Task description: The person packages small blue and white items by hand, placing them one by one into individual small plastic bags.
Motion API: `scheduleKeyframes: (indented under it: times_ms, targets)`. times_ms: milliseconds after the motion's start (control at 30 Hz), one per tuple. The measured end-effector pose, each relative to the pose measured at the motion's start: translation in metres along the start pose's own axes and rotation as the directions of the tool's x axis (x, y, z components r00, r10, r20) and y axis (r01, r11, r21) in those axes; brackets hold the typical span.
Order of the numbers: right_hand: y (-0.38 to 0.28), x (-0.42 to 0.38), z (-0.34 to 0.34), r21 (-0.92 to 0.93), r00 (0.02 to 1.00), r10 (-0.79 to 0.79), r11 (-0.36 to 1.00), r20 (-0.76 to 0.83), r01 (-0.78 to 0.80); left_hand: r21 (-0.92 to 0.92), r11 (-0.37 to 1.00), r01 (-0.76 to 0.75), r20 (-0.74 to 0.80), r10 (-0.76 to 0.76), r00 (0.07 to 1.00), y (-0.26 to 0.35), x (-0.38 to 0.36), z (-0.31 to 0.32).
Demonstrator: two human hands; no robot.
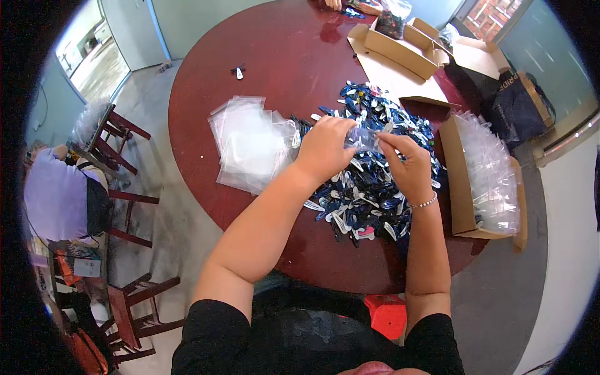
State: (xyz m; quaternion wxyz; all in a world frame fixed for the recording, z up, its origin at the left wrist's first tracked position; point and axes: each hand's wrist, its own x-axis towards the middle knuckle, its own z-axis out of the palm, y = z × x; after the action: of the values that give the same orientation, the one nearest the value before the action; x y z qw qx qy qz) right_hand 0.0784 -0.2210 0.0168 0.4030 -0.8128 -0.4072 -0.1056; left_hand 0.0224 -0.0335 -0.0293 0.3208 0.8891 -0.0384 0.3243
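Note:
A small clear plastic bag (364,139) is held between my two hands over a big pile of dark blue and silver hair clips (369,200). My left hand (325,145) has its fingers and thumb closed on the bag's left side. At the bag's right end, my right hand (406,164) pinches the edge with thumb and fingertips. What the bag contains is too small to tell. Flat clear bags (250,145) lie in an overlapping stack left of the pile, close to my left forearm.
On the dark red round table (219,69), a lone clip (239,73) lies at the upper left. A cardboard box (459,181) of filled bags stands right; open boxes (406,50) are at the back. Another person's hands (353,6) are at the far edge. A seated person (59,194) is left.

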Motion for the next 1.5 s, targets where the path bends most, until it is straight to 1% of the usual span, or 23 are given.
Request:
scheduleKeyframes:
  times_ms: [67,167,200,267,333,433,467,533,600,667,733,800,833,900,933,1000,1067,1133,1267,1367,1400,1467,1500]
  targets:
    - [-0.006,0.002,0.000,-0.078,0.989,-0.149,0.986,0.004,0.149,0.002,1.000,0.008,0.003,-0.008,1.000,0.001,0.000,-0.001]
    - [-0.011,0.001,0.005,-0.020,0.993,-0.080,0.997,-0.092,0.078,0.005,0.999,0.040,0.001,-0.040,0.999,0.002,0.000,-0.002]
    - [-0.009,0.001,0.004,-0.020,0.993,-0.080,0.997,-0.092,0.078,0.016,0.999,0.035,-0.014,-0.035,0.999,0.001,0.001,-0.002]
    - [0.003,0.003,-0.001,-0.145,0.957,-0.163,0.981,-0.239,0.131,0.025,0.999,0.032,-0.027,-0.032,0.999,0.001,0.001,-0.003]
    - [0.026,0.002,-0.005,-0.102,0.945,-0.129,0.989,-0.299,0.103,-0.051,0.993,0.102,0.013,-0.101,0.995,0.004,0.003,-0.009]
    - [0.046,-0.001,-0.019,-0.167,0.967,0.167,0.966,-0.191,-0.200,-0.029,0.994,0.102,0.006,-0.102,0.995,0.005,0.003,-0.011]
    - [0.050,-0.003,-0.019,-0.168,0.967,0.166,0.965,-0.193,-0.199,-0.029,0.995,0.099,0.006,-0.099,0.995,0.006,0.003,-0.010]
    - [0.053,-0.004,-0.018,-0.179,0.994,0.108,0.978,0.006,-0.106,-0.042,0.992,0.122,0.031,-0.121,0.992,0.006,0.003,-0.010]
    - [0.051,-0.005,-0.011,-0.168,0.992,0.112,0.981,0.066,-0.099,-0.038,0.993,0.113,0.024,-0.112,0.993,0.006,0.003,-0.010]
    - [0.048,-0.005,-0.005,-0.418,0.979,-0.112,0.891,0.171,0.175,-0.034,0.994,0.103,0.020,-0.102,0.995,0.007,0.003,-0.010]
    - [0.048,-0.005,-0.001,-0.402,0.983,-0.073,0.905,0.169,0.136,-0.036,0.991,0.125,0.045,-0.124,0.991,0.008,0.004,-0.011]
    - [0.046,-0.006,0.000,-0.409,0.987,0.057,0.912,0.148,0.008,-0.035,0.993,0.113,0.038,-0.112,0.993,0.006,0.003,-0.010]
    - [0.049,-0.006,0.000,-0.409,0.988,0.058,0.912,0.144,0.007,-0.039,0.994,0.105,0.030,-0.104,0.994,0.005,0.002,-0.009]
    - [0.051,-0.005,0.001,-0.248,0.998,0.063,0.966,-0.031,-0.069,-0.026,0.995,0.094,0.026,-0.093,0.995,0.004,0.002,-0.009]
    - [0.047,-0.003,0.000,-0.249,0.998,0.062,0.966,-0.033,-0.068,-0.013,0.996,0.087,0.020,-0.087,0.996,0.004,0.003,-0.009]
    - [0.033,0.000,-0.001,-0.063,0.977,0.118,0.989,-0.177,-0.131,0.000,0.999,0.054,0.009,-0.054,0.998,0.003,0.002,-0.007]
    - [0.022,0.000,0.000,0.007,0.972,0.111,0.994,-0.208,-0.112,0.012,1.000,0.022,0.001,-0.022,1.000,0.003,0.001,-0.006]
    - [0.010,0.000,0.000,0.164,0.980,0.135,0.980,-0.147,-0.110,0.057,0.998,0.003,0.017,-0.004,1.000,0.005,0.001,-0.007]
    - [0.005,-0.001,0.003,0.156,0.991,0.109,0.983,-0.082,-0.095,0.073,0.997,-0.030,-0.009,0.031,0.999,0.003,0.000,-0.002]
    - [0.025,0.000,0.004,0.156,0.954,0.209,0.972,-0.214,-0.177,-0.010,0.999,0.051,0.023,-0.051,0.998,0.007,0.002,-0.008]
    - [0.034,-0.001,0.001,0.156,0.955,0.208,0.972,-0.212,-0.177,-0.074,0.993,0.094,0.027,-0.092,0.995,0.008,0.004,-0.011]
    - [0.048,-0.002,-0.003,-0.009,0.959,0.228,0.972,-0.170,-0.233,-0.137,0.981,0.137,0.032,-0.134,0.990,0.007,0.005,-0.013]
    - [0.047,-0.003,-0.002,-0.048,0.966,0.199,0.977,-0.165,-0.209,-0.183,0.959,0.217,0.044,-0.213,0.976,0.007,0.006,-0.013]
